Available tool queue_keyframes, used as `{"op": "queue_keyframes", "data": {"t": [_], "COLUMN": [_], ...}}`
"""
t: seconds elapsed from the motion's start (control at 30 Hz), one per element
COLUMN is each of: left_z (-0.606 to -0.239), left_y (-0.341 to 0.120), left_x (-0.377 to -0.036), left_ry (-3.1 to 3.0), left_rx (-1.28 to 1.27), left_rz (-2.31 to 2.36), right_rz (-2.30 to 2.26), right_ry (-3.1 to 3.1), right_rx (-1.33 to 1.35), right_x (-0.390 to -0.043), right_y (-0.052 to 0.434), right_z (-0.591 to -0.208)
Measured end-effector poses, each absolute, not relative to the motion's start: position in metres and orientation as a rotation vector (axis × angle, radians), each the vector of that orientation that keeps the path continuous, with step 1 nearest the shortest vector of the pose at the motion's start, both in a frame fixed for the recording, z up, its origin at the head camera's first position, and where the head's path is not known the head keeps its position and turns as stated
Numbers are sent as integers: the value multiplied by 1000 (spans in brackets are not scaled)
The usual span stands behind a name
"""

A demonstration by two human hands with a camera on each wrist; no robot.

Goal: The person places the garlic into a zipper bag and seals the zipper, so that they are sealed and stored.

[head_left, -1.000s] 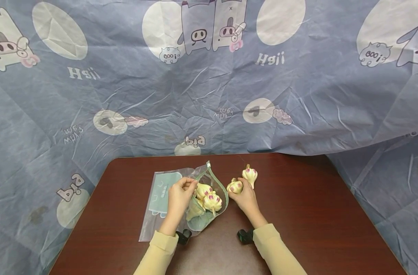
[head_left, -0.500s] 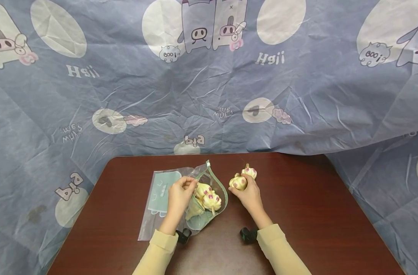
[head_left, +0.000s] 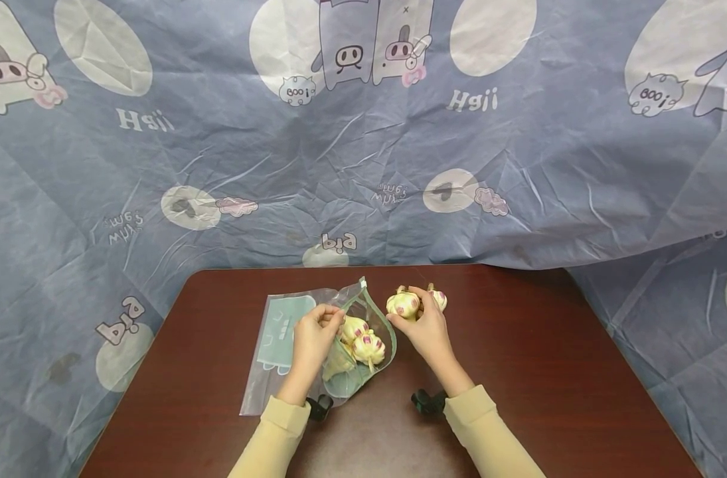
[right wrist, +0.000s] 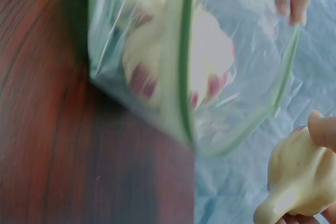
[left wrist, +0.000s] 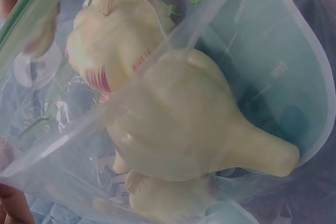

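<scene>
A clear zip bag (head_left: 291, 345) with a green seal lies on the dark wooden table (head_left: 518, 372). My left hand (head_left: 315, 335) pinches the bag's upper rim and holds its mouth open. Inside are garlic bulbs (head_left: 363, 342), pale with purple streaks, close up in the left wrist view (left wrist: 173, 124) and behind the green rim in the right wrist view (right wrist: 173, 61). My right hand (head_left: 419, 322) grips one garlic bulb (head_left: 403, 304) just right of the bag's mouth, its stem showing in the right wrist view (right wrist: 294, 182). Another bulb (head_left: 439, 299) lies on the table behind that hand.
A crumpled blue cartoon-print cloth (head_left: 363, 146) hangs behind the table and drapes past both sides. A black wrist camera sits under each sleeve (head_left: 320, 406) (head_left: 424, 401).
My right hand has lifted a garlic bulb off the table and carried it left toward the bag's mouth. The left hand has kept its hold on the bag rim.
</scene>
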State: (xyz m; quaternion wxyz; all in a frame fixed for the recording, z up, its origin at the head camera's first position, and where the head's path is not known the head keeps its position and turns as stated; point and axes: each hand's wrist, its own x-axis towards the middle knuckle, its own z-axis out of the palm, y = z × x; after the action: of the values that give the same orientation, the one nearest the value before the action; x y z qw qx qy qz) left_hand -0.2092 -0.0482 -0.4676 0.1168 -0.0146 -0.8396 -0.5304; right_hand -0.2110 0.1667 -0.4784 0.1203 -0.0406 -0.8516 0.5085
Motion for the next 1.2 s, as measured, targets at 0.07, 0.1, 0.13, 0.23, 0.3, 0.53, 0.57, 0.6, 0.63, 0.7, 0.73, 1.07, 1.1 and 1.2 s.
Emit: {"op": "queue_keyframes", "data": {"t": [0.07, 0.1, 0.13, 0.23, 0.3, 0.53, 0.57, 0.6, 0.63, 0.7, 0.73, 1.07, 1.1, 1.2], "left_z": [-467, -467, -467, -467, -467, -466, -466, -466, -466, -466, -466, -466, -466, -466], "left_y": [-48, -48, -48, -47, -47, -46, -46, -46, -46, -47, -47, -46, -45, -45], "left_x": [-209, -210, -210, -210, -210, -210, -210, -210, -210, -210, -210, -209, -209, -209], "left_ry": [-2455, -2453, -2452, -2449, -2453, -2447, -2446, -2447, -2448, -2451, -2452, -2441, -2440, -2440], "left_rx": [-46, -46, -46, -43, -39, -34, -35, -37, -38, -39, -40, -52, -53, -51], "left_rz": [-1551, -1552, -1552, -1551, -1547, -1542, -1540, -1534, -1528, -1520, -1515, -1543, -1543, -1544], "right_rz": [1510, 1515, 1520, 1493, 1462, 1445, 1442, 1441, 1429, 1414, 1399, 1258, 1237, 1200], "right_ry": [-2488, -2490, -2490, -2512, -2529, -2557, -2562, -2565, -2572, -2591, -2606, -2701, -2700, -2692], "right_rx": [-86, -70, -48, 15, 51, 133, 142, 152, 162, 175, 187, 301, 314, 333], "right_x": [-209, -208, -207, -205, -203, -202, -202, -202, -201, -202, -202, -205, -205, -205], "right_y": [161, 157, 154, 144, 137, 120, 118, 116, 114, 110, 108, 97, 97, 96], "right_z": [-474, -472, -471, -468, -468, -476, -477, -479, -480, -483, -484, -495, -496, -498]}}
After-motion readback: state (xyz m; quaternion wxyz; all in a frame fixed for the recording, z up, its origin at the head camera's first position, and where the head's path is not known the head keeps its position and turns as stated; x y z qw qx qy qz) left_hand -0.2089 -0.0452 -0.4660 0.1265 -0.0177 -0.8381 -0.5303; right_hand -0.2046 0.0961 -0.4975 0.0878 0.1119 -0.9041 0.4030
